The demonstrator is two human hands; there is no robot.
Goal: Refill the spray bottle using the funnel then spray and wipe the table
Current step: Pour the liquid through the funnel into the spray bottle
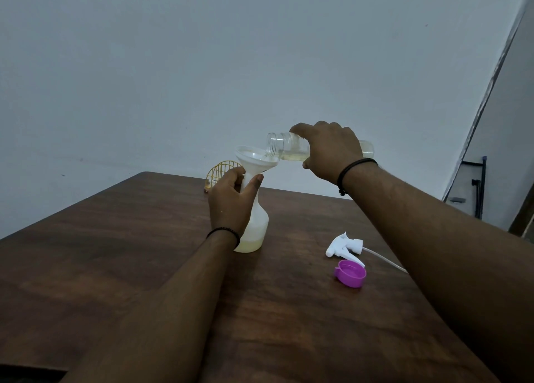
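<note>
Head view: left hand (231,200) curled round the neck of the white spray bottle (255,226), upright on the brown table (115,252), white funnel (254,158) seated in its mouth. Right hand (329,151) gripping a clear bottle (284,148) tipped sideways, mouth over the funnel. Trigger sprayer (344,245) and purple cap (350,273) lying nearby on the table.

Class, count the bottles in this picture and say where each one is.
2. The white spray bottle stands on the table, gripped by the left hand. The clear bottle is tipped over the funnel in the right hand.
</note>
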